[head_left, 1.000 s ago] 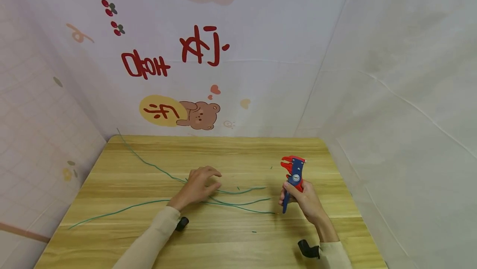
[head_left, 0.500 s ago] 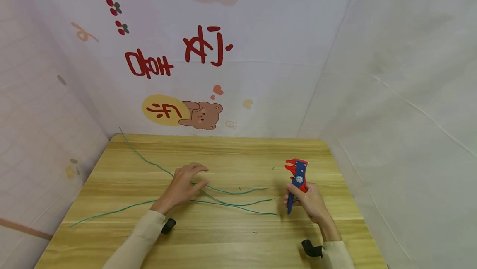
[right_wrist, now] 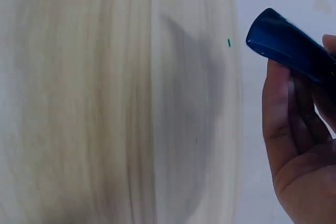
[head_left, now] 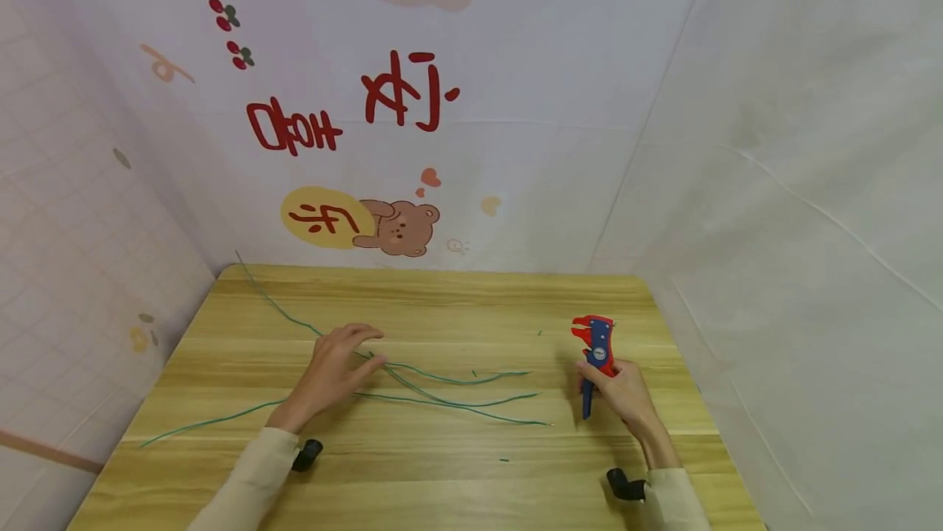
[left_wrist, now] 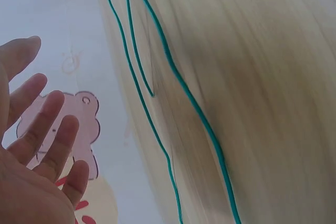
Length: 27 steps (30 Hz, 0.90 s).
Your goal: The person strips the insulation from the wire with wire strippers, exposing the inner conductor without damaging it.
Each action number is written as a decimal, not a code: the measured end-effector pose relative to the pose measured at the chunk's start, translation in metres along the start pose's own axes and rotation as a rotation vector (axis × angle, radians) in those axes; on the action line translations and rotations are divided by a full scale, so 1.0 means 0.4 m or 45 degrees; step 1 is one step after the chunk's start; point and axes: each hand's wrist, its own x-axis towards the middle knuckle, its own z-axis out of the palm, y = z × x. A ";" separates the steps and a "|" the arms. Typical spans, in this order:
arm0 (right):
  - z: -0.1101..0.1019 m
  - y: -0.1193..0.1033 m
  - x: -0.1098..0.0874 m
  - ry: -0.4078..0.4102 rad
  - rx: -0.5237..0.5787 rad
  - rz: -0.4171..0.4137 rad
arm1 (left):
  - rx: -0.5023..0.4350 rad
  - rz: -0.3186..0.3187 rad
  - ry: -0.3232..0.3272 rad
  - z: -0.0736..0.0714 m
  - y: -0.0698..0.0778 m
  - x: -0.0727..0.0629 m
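Note:
In the head view my right hand [head_left: 626, 393] grips a red and blue wire stripper [head_left: 600, 344] above the right side of the table, its jaws pointing away. Its blue handle [right_wrist: 289, 45] juts from the curled fingers in the right wrist view. Several green wires [head_left: 471, 383] lie loosely across the table, and their right ends fan out short of the stripper. One bare tip shows at the end of the nearest wire [head_left: 526, 421]. Over the wires at left hovers my left hand [head_left: 331, 371], fingers spread and holding nothing; the left wrist view shows green wire [left_wrist: 184, 85] apart from it.
Small green offcuts [head_left: 504, 459] are scattered on the wooden table [head_left: 412, 490]. One wire end [head_left: 239, 261] reaches past the table's far left corner. Printed cloth walls [head_left: 516, 187] enclose the table at the back and both sides.
My left hand has slid left along the wires, away from their right ends. My right hand has shifted slightly right with the wire stripper. The wires lie nearly as before.

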 end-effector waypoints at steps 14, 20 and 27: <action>-0.049 0.039 0.034 0.046 -0.273 0.093 | 0.055 0.022 0.105 -0.035 -0.039 -0.033; -0.063 0.050 0.049 0.023 -0.434 0.088 | 0.071 0.030 0.116 -0.038 -0.054 -0.048; -0.076 0.062 0.059 -0.032 -0.563 0.125 | 0.060 0.027 0.110 -0.040 -0.057 -0.060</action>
